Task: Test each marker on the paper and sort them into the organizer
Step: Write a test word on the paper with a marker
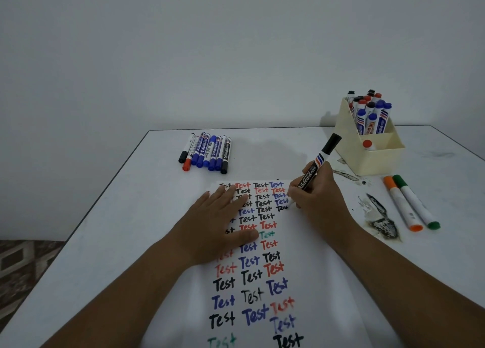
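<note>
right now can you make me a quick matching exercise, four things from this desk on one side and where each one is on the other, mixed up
Things:
1. black marker
2. organizer
3. orange and green markers
4. row of markers

Places:
A. far left of the paper, lying flat
B. far right corner of the table
C. gripped in the right hand
D. lying near the table's right edge

Pairs: 1-C, 2-B, 3-D, 4-A

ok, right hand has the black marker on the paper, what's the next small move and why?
Probably finish the word: the right hand holds the black marker tip-down at a half-written black "Test" near the right edge of the paper, while the left hand lies flat on the sheet. After that it likely goes to the organizer.
</note>
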A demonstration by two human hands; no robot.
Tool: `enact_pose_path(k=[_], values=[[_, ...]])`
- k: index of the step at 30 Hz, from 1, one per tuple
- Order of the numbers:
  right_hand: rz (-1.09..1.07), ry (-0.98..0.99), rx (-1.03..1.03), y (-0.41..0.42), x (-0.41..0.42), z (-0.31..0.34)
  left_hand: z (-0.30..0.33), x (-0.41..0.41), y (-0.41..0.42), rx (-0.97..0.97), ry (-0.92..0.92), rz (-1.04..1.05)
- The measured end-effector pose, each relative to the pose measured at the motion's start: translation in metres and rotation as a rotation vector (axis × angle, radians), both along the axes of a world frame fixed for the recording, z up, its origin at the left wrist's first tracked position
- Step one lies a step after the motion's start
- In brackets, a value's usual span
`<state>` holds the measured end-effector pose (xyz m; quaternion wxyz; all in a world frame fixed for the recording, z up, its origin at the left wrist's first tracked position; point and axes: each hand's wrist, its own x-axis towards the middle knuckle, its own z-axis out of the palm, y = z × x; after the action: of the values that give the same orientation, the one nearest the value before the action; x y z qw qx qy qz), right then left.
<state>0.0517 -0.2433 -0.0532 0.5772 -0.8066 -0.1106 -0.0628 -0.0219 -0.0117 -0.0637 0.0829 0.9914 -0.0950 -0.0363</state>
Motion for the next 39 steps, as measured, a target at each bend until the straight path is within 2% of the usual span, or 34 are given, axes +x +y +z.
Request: enact_pose_path(k=[19, 23, 26, 29, 31, 33, 36, 39], values=[[-0.044, -0.019, 0.016, 0.0, -0.002, 0.002, -0.002, 0.0, 0.001, -0.015, -0.02, 0.007], [-0.039, -0.058, 0.054, -0.002, -0.006, 0.003, 0.002, -0.003, -0.001, -0.136, -0.059, 0.045], [-0.002, -0.225, -0.166, -0.002, -0.004, 0.002, 0.006, -0.009, -0.003, -0.366, -0.185, 0.095], [0.017, -0.611, -0.577, -0.001, -0.003, 0.001, 0.011, -0.014, -0.003, -0.515, -0.42, 0.108], [0.041, -0.831, -0.797, -0.002, -0.005, 0.002, 0.014, -0.016, -0.002, -0.448, -0.66, 0.065], [0.066, -0.938, -0.908, 0.001, -0.01, 0.005, 0.014, -0.015, -0.002, -0.252, -0.866, -0.035], [0.093, -0.988, -0.998, 0.006, -0.017, 0.009, 0.01, -0.012, -0.006, 0.001, -0.881, -0.133], [0.091, -0.997, -1.056, 0.007, -0.021, 0.016, 0.007, -0.011, -0.004, 0.009, -0.802, -0.099]])
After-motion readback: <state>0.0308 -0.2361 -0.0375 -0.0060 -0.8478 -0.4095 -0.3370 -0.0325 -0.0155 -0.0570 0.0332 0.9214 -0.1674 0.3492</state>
